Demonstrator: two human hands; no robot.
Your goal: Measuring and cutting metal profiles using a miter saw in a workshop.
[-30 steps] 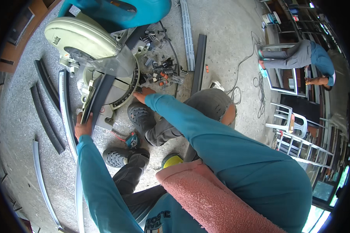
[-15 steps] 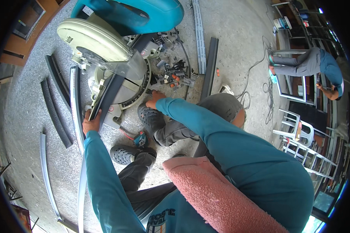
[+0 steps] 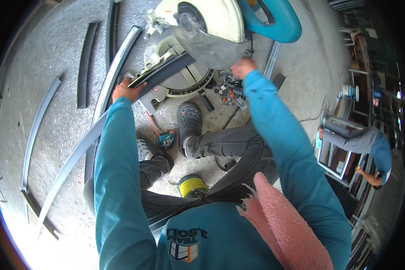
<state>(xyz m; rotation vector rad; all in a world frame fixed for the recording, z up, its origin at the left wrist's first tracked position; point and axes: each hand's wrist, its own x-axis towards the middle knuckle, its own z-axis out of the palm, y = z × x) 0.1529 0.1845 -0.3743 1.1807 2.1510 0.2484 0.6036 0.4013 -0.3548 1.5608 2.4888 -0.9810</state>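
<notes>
A miter saw with a teal handle (image 3: 281, 24), a cream blade housing (image 3: 225, 15) and a clear guard (image 3: 216, 49) stands on the floor ahead of me. Across its round base (image 3: 184, 82) lies a dark metal profile (image 3: 166, 72), passing under the guard. My left hand (image 3: 128, 91) grips the profile at its near left end, against the saw's fence. Raised beside the guard, below the teal handle, is my right hand (image 3: 244, 68); motion blur smears its fingers, so its hold is unclear. The saw's black knob handle (image 3: 206, 101) sticks out towards me, with no hand on it.
Long metal strips (image 3: 83, 146) and dark profiles (image 3: 86, 67) lie to the left. Small brackets and offcuts (image 3: 231, 92) are heaped right of the saw. A teal tool (image 3: 167, 139) sits by my shoes; a yellow-green round object (image 3: 192, 186) is between my legs. Another person (image 3: 369, 141) works at far right.
My right hand has left the area by the knob handle and risen beside the guard. My left hand still holds the profile. The view has shifted, moving the saw rightward.
</notes>
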